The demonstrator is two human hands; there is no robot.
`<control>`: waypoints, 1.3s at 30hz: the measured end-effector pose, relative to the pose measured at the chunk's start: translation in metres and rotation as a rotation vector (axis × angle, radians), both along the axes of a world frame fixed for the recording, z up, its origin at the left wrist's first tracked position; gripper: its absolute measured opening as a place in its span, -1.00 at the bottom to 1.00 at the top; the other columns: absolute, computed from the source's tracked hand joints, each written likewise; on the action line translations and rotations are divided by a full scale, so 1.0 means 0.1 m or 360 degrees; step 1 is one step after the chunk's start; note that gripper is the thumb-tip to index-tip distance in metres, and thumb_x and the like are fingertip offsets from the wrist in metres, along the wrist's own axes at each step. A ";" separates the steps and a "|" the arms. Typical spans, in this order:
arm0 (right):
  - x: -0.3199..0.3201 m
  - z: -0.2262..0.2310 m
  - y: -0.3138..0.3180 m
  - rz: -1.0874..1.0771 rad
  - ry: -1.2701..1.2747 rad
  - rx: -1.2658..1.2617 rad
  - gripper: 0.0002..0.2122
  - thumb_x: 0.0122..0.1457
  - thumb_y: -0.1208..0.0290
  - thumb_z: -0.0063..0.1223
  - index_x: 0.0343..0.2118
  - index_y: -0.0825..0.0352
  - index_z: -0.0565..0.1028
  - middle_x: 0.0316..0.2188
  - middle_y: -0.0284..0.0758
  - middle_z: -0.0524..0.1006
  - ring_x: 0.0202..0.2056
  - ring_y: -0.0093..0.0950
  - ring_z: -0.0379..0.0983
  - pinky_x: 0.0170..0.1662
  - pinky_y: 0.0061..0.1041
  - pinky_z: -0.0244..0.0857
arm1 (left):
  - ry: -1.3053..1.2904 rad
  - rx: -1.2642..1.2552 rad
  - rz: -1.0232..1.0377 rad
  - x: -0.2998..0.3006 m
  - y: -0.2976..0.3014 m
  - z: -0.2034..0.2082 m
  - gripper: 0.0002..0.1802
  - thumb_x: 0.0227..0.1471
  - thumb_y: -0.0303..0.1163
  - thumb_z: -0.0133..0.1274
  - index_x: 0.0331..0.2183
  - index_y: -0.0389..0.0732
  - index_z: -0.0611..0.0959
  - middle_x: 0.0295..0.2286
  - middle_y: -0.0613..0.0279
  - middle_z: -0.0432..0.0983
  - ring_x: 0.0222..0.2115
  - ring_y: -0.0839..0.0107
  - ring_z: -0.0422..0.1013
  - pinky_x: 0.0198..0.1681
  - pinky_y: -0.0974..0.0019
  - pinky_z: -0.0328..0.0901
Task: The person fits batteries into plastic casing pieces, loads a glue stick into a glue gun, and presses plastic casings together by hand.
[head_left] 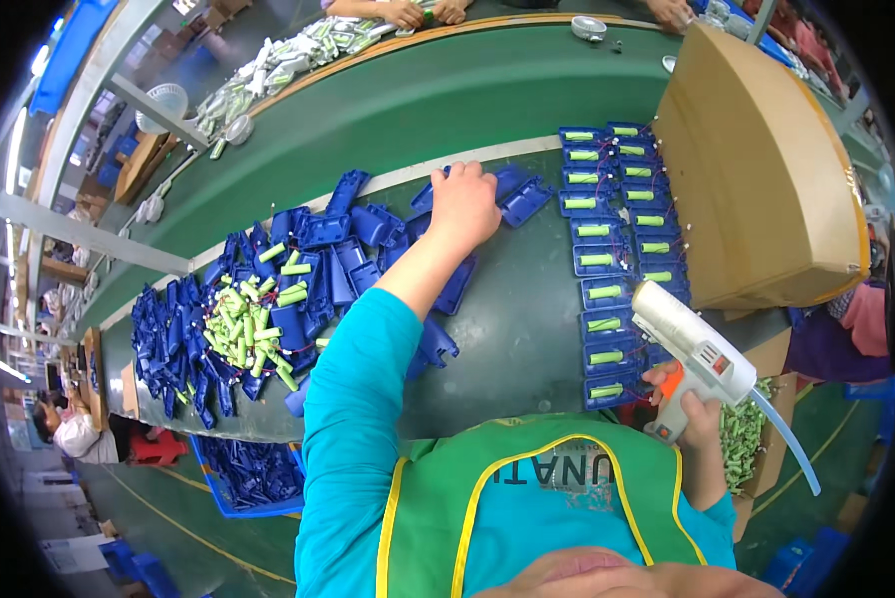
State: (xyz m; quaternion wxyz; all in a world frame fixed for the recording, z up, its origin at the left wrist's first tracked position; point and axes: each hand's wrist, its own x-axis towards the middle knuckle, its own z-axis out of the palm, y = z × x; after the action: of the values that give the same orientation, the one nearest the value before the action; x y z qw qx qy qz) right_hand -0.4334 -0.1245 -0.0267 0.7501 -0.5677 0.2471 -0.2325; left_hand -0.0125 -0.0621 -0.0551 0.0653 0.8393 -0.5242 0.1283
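My left hand (pixel 464 206) reaches to the far side of the workbench, with its fingers curled down over a blue plastic casing (pixel 508 180). The fingertips are partly hidden behind the knuckles. A glue gun (pixel 705 351), white with an orange trigger, is gripped in my right hand (pixel 695 417) near my body. A pale blue glue stick (pixel 786 441) sticks out of its back end. Just left of its nozzle, two columns of blue half-casings (pixel 608 261) lie side by side, each with a green battery cell and thin wires.
Loose blue casings (pixel 325 231) and a heap of green cells (pixel 240 324) cover the bench's left. A large cardboard box (pixel 761 179) stands at right. Beyond runs a green conveyor belt (pixel 398 118); other people's hands (pixel 418 12) work behind it. A blue crate (pixel 243 476) sits below.
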 end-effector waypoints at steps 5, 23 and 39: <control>0.01 -0.08 -0.03 -0.0152 -0.0048 0.0102 -0.46 0.07 0.10 0.16 -0.04 0.46 0.34 -0.24 -0.16 0.48 -0.11 -0.26 0.46 -0.27 -0.52 0.39 | 0.0273 0.0098 0.0057 0.06 -0.20 -0.06 -0.81 -0.16 -0.21 0.16 -0.44 -0.05 0.72 -0.31 0.20 0.51 -0.13 0.18 0.38 -0.06 0.01 0.19; 0.18 -0.04 -0.09 -0.0232 -0.0028 0.0236 -0.49 0.06 0.16 0.15 -0.03 0.42 0.32 -0.23 -0.23 0.42 -0.12 -0.34 0.42 -0.16 -0.52 0.33 | 0.0366 0.0490 0.0227 0.52 0.27 0.42 -0.44 -0.15 0.10 0.22 -0.17 -0.07 0.66 -0.15 0.10 0.52 -0.05 0.13 0.41 0.00 -0.03 0.27; 0.22 -0.02 -0.07 -0.0266 -0.0011 0.0110 -0.52 0.07 0.21 0.12 -0.04 0.44 0.34 -0.23 -0.15 0.48 -0.09 -0.26 0.45 -0.27 -0.51 0.40 | 0.0429 0.0017 0.0119 0.94 -0.10 -0.19 -0.61 -0.10 -0.26 0.27 -0.16 -0.09 0.64 -0.18 0.10 0.47 -0.09 0.06 0.40 -0.04 0.07 0.36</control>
State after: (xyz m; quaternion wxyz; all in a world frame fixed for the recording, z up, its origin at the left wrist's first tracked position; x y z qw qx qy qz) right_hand -0.4111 -0.1314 -0.0290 0.7481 -0.5181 0.2988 -0.2876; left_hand 0.0813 -0.0720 -0.0738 0.1258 0.8683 -0.4797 0.0140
